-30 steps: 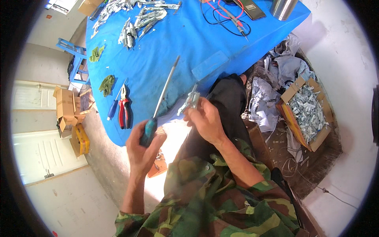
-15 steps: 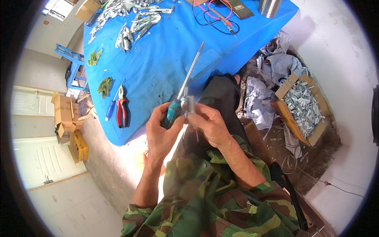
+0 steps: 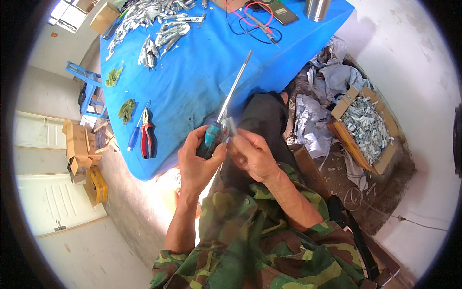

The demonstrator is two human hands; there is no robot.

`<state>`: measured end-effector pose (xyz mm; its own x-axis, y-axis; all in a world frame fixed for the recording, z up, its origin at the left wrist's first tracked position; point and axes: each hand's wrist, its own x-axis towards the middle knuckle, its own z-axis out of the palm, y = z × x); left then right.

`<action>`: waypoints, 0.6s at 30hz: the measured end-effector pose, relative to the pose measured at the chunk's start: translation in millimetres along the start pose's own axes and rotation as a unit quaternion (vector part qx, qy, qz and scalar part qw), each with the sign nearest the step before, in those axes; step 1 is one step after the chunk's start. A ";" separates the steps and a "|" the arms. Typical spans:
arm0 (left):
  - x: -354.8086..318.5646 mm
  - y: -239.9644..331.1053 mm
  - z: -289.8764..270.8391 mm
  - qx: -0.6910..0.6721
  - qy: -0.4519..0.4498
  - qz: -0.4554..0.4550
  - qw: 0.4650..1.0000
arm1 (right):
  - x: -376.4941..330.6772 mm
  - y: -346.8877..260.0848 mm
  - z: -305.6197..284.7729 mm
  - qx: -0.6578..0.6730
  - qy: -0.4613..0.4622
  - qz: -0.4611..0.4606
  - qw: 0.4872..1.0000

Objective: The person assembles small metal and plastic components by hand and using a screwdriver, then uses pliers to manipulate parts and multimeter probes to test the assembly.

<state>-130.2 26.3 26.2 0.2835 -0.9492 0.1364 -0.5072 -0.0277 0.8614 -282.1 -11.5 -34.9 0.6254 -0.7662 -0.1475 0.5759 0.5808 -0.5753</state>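
A long screwdriver [image 3: 222, 118] is gripped in the left hand [image 3: 198, 161], whose fingers are wrapped tight round the teal and black handle just off the near edge of the blue tabletop [image 3: 192, 82]. The screwdriver's long axis is seen running from the handle at about 7 o'clock up to the tip at about 1 o'clock, so that the steel shaft lies out over the blue cover. A small grey metal part [image 3: 231, 127] is pinched between the thumb and fingertips of the right hand [image 3: 252, 155], and it is held touching or just beside the shaft where the shaft leaves the handle; which of the two cannot be told. The part lies at 3 o'clock from the handle, and the right hand is the nearer to it. Red-handled pliers [image 3: 147, 139] and a blue-handled tool [image 3: 136, 134] are left at 9 o'clock of the hands, well apart from them.
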 end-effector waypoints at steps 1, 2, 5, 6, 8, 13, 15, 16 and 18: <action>0.4 0.1 -0.9 0.003 -0.006 -0.005 1.000 | -1.1 0.0 -0.4 0.009 0.000 0.006 1.000; 0.6 0.6 -2.1 0.005 -0.012 -0.009 1.000 | -2.1 -0.1 -0.9 0.018 0.000 0.012 1.000; 1.6 5.3 -3.8 -0.002 -0.021 -0.029 0.999 | -1.8 -0.6 -0.2 0.011 0.003 0.015 1.000; 1.6 6.2 -3.7 -0.008 -0.023 -0.038 0.999 | -1.7 -1.3 0.5 0.002 0.005 0.014 1.000; 2.5 2.3 -6.3 -0.006 -0.014 -0.039 0.999 | -1.6 -5.4 7.2 -0.030 0.018 0.005 0.999; 6.3 12.5 -10.1 0.020 -0.036 -0.047 0.998 | -0.6 -5.2 2.9 -0.073 0.061 0.003 0.995; 6.7 19.2 -9.2 0.024 -0.050 -0.051 0.997 | -0.5 -4.2 -1.3 -0.063 0.070 0.014 0.995; 6.6 19.3 -7.6 0.020 -0.047 -0.050 0.997 | -0.3 -4.6 -2.0 -0.062 0.071 0.015 0.995; 7.1 19.1 -4.7 0.011 -0.043 -0.047 0.998 | 0.2 -6.3 -3.1 -0.060 0.074 0.017 0.995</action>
<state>-134.1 20.6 46.0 0.2600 -0.9655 0.0121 -0.4994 -0.1237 0.8575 -287.2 -16.2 -33.8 0.5530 -0.7845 -0.2806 0.4829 0.5762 -0.6594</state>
